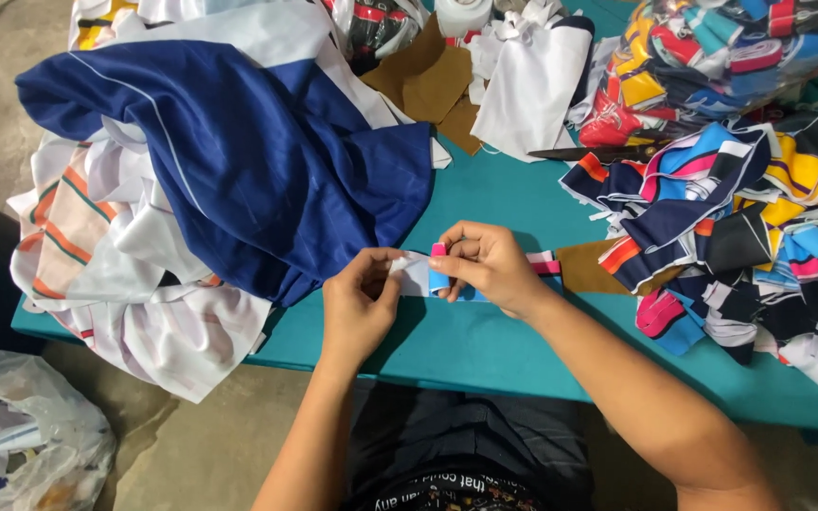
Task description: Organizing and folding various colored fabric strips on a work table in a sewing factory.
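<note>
Your teal tabletop carries everything here. The biggest thing on it is the navy blue garment, heaped at your left over white and orange-striped fabric that hangs off the edge. At your right lies a pile of multicoloured fabric strips, with black scissors just beyond it and brown fabric pieces farther back. On the floor at lower left sits a clear plastic bag. Your left hand and right hand meet near the tabletop's front edge, just beside the navy garment. Both sets of fingers are pinched narrow on a small white, blue and pink fabric strip, held between them just above the tabletop.
</note>
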